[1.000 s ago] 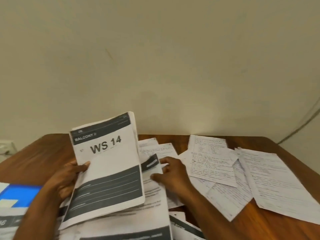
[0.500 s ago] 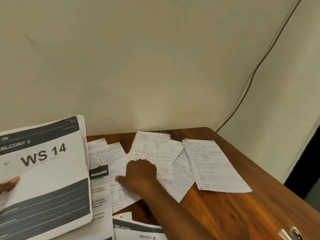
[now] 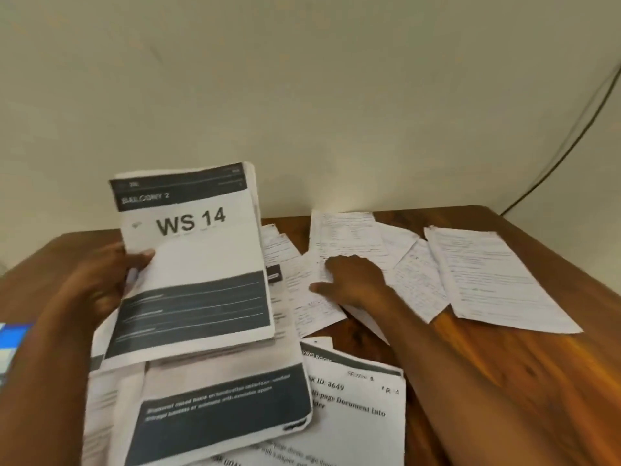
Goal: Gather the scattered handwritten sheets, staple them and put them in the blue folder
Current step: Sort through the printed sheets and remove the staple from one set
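Wooden table (image 3: 504, 381): left hand (image 3: 100, 284) grips printed "WS 14" stack (image 3: 195, 264) upright; right hand (image 3: 353, 280) rests flat, fingers relaxed, on scattered handwritten sheets (image 3: 487, 274).

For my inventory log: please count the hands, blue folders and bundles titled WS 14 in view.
Hands: 2, left hand and right hand
Blue folder: 1
WS 14 bundle: 1
Total: 4
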### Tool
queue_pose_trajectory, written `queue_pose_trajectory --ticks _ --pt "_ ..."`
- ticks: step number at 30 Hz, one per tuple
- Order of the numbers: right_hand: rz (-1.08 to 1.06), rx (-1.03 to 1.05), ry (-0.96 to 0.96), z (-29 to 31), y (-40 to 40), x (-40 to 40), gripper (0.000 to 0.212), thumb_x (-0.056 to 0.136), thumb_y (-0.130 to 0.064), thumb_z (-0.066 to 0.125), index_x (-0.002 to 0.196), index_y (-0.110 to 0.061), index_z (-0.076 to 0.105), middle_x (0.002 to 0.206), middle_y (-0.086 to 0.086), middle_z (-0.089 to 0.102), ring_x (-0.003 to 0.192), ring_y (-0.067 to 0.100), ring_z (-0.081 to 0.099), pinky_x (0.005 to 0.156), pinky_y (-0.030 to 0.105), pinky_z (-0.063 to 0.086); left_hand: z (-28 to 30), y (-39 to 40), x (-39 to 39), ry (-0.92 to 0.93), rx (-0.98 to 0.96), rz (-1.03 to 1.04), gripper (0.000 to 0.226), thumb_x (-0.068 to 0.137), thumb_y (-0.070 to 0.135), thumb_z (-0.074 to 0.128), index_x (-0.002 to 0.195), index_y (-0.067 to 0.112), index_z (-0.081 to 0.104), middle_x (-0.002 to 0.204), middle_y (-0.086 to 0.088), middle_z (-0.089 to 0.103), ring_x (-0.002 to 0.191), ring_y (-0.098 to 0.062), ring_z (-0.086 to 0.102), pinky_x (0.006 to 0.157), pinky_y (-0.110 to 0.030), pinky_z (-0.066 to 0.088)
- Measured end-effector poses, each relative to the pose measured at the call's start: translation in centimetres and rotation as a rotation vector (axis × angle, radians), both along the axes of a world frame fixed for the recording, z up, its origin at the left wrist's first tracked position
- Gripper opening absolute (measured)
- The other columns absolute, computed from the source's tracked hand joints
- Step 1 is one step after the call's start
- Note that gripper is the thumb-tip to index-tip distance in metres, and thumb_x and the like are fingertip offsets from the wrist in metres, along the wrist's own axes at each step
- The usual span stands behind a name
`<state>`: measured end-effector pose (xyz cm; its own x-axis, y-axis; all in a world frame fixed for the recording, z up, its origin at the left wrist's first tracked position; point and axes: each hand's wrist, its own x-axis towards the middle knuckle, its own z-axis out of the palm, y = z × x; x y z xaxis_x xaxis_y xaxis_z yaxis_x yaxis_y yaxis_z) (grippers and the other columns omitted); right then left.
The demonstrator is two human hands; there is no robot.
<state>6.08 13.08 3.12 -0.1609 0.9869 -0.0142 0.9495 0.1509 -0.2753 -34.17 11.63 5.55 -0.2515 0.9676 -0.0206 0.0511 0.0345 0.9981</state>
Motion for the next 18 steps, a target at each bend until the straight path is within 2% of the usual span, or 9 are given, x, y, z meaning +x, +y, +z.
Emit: queue_pose_trajectory --ticks 2,4,5,8,9,12,13,15,18 --pt "0.026 -0.034 0.144 0.0 -0.4 1.0 0.07 0.09 -0.065 0.067 0.146 -0.024 0.055 0.151 0.001 0.056 0.133 0.025 0.055 0.106 0.037 0.044 2.3 -2.7 2.0 0.019 -0.027 0.022 0.021 0.103 -0.001 0.056 0.121 0.006 0.065 0.104 -0.011 0.076 0.095 -0.027 0.073 0.082 -0.041 0.064" --pt "0.044 -0.044 0.324 0.3 -1.5 1.8 0.062 0.092 -0.057 0.07 0.144 -0.025 0.056 0.155 -0.002 0.053 0.136 0.023 0.053 0.11 0.035 0.04 3.4 -5.0 2.8 0.028 -0.054 0.034 0.02 0.104 -0.004 0.053 0.114 0.008 0.066 0.088 -0.009 0.08 0.077 -0.02 0.078 0.06 -0.031 0.066" --pt "0.055 -0.016 0.367 0.4 -2.3 2.3 0.057 0.092 -0.054 0.072 0.14 -0.027 0.058 0.153 -0.004 0.054 0.135 0.021 0.054 0.109 0.034 0.04 3.2 -5.8 2.5 0.028 -0.066 0.042 0.023 0.103 -0.004 0.053 0.117 0.008 0.067 0.093 -0.009 0.082 0.08 -0.022 0.08 0.062 -0.033 0.066" --pt "0.074 0.069 0.372 0.9 -5.1 4.1 0.043 0.087 -0.054 0.077 0.121 -0.029 0.068 0.123 -0.008 0.068 0.111 0.014 0.064 0.09 0.025 0.048 1.6 -8.0 1.4 0.058 -0.092 0.068 0.039 0.1 -0.005 0.059 0.135 0.01 0.065 0.126 -0.019 0.074 0.115 -0.041 0.071 0.098 -0.055 0.059" --pt "0.063 0.041 0.364 1.4 -6.3 4.8 0.041 0.085 -0.058 0.078 0.113 -0.03 0.071 0.111 -0.01 0.07 0.101 0.013 0.066 0.082 0.024 0.05 0.8 -8.9 1.3 0.065 -0.091 0.073 0.04 0.1 -0.006 0.059 0.136 0.009 0.064 0.129 -0.019 0.072 0.119 -0.042 0.068 0.101 -0.055 0.057" --pt "0.051 -0.21 0.351 2.7 -9.8 6.8 0.047 0.074 -0.067 0.082 0.1 -0.029 0.073 0.095 -0.006 0.074 0.086 0.017 0.073 0.07 0.035 0.063 -2.0 -10.7 1.7 0.001 -0.131 0.094 0.034 0.1 -0.008 0.056 0.131 0.004 0.064 0.129 -0.02 0.068 0.107 -0.033 0.067 0.087 -0.036 0.064" --pt "0.06 -0.29 0.327 3.0 -10.8 7.4 0.051 0.07 -0.068 0.084 0.101 -0.029 0.072 0.094 -0.003 0.074 0.084 0.019 0.074 0.067 0.036 0.063 -2.7 -11.2 2.1 -0.035 -0.145 0.083 0.032 0.1 -0.008 0.055 0.128 0.003 0.064 0.129 -0.022 0.067 0.102 -0.031 0.067 0.09 -0.037 0.064" --pt "0.073 -0.389 0.288 3.2 -12.2 7.9 0.06 0.065 -0.062 0.091 0.11 -0.03 0.068 0.098 0.001 0.073 0.08 0.019 0.074 0.062 0.034 0.063 -4.0 -11.6 2.8 -0.058 -0.166 0.078 0.03 0.098 -0.008 0.059 0.124 0.002 0.068 0.13 -0.022 0.068 0.105 -0.033 0.068 0.103 -0.046 0.053" --pt "0.095 -0.435 0.338 2.0 -13.1 7.8 0.064 0.063 -0.041 0.099 0.115 -0.031 0.063 0.099 0.007 0.072 0.073 0.018 0.072 0.058 0.03 0.06 -5.0 -11.5 4.3 -0.064 -0.177 0.079 0.03 0.095 -0.005 0.067 0.121 0.008 0.072 0.129 -0.017 0.072 0.118 -0.037 0.068 0.112 -0.055 0.047"
